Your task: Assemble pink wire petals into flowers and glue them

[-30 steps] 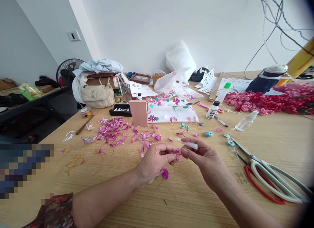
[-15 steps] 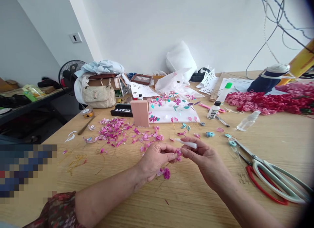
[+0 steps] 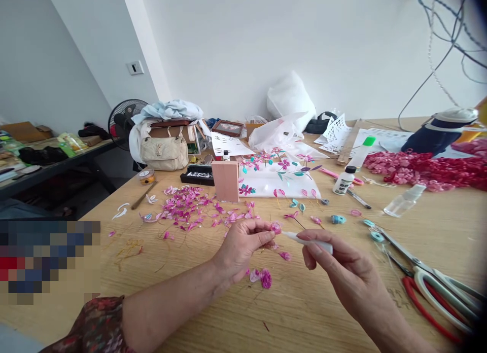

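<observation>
Drawn back, the right hand (image 3: 342,264) grips a white tube (image 3: 320,245), now aimed at the pink flower (image 3: 276,227) the left hand (image 3: 240,245) pinches, apparently poised for use.

Pinched in left hand (image 3: 241,244): pink flower (image 3: 276,227). Held in right hand (image 3: 344,261): white nozzled applicator (image 3: 322,246), tip pointed at flower, contact unclear. Lying nearer on wooden table (image 3: 213,322): magenta blossom (image 3: 266,279). Beyond: scattered pink petals (image 3: 184,203), upright wooden block (image 3: 225,181). Towards right: black-capped bottle (image 3: 344,181), clear spray bottle (image 3: 405,201), pale-handled scissors (image 3: 399,247).
</observation>
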A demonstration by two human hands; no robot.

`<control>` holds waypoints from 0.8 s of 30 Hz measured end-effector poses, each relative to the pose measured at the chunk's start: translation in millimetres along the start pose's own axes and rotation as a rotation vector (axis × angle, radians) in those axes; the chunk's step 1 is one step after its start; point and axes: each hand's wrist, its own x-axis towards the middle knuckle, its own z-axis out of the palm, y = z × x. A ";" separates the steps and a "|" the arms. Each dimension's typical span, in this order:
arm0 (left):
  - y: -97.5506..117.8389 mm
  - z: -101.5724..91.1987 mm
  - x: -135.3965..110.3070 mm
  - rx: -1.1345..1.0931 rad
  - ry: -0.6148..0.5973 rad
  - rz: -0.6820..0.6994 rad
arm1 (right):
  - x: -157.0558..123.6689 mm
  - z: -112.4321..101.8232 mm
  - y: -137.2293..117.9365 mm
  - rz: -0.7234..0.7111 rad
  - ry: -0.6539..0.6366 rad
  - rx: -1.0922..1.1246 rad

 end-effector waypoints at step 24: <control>3.5 5.0 -4.4 -0.027 0.022 -0.038 | -0.5 4.1 -6.7 -0.040 0.032 -0.150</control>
